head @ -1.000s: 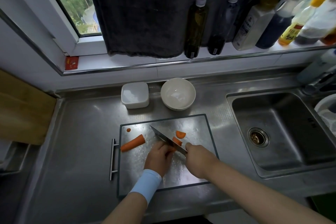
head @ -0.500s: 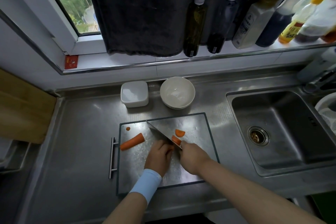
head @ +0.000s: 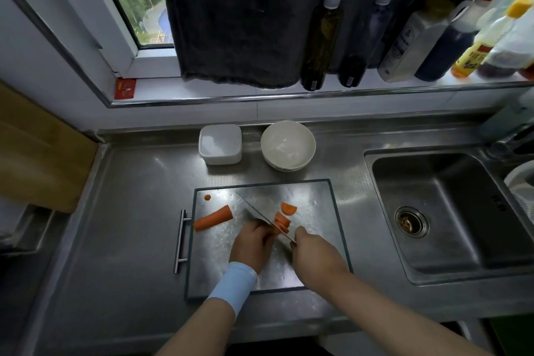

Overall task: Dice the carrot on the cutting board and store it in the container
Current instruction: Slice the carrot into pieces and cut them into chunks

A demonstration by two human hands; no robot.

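dim daylight from window [head: 135, 0] | glare on steel counter [head: 130, 211] | edges warped, bottles [head: 491, 37] blurred

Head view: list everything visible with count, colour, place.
cutting board: 1, steel, counter centre
carrot piece: 1, orange, board's left
carrot slices: small stack plus two loose, orange, on board
knife: 1, steel, slanting across board
container: 1, white, behind board
bowls: apparently 2 stacked, white, right of container
sink: 1, steel, right
bottles: several, mixed, windowsill
cloth: 1, dark, hanging over window
wooden board: 1, tan, far left
left hand: 1, blue wristband, curled beside blade, grasp hidden
right hand: 1, grips knife handle
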